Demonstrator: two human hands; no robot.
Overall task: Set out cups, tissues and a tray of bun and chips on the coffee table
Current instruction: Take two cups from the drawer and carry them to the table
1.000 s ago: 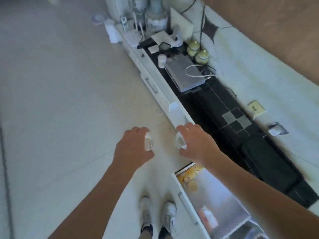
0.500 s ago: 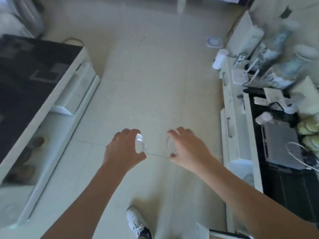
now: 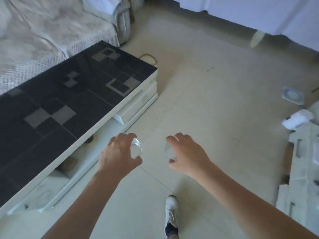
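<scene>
Carrying the cups to the coffee table (image 3: 72,94), by the look of it: first step of the setting-out, nothing yet laid on the dark patterned top. Next move, most likely: swing both arms left over the white edge and stand the cups upright on the top, apart from each other, easing off the grip only once each base sits flat. No tissues or tray of bun and chips in view.

Coffee table low and long at the left, just beside the left forearm. Sofa (image 3: 43,31) behind it. Tiled floor (image 3: 207,100) under both hands.

Left hand (image 3: 119,154) curled round a clear cup (image 3: 136,150), gripped from above. Right hand (image 3: 187,153) likewise wrapped round a second clear cup (image 3: 170,152). Cups held over the floor, near each other but apart, short of the table.
</scene>
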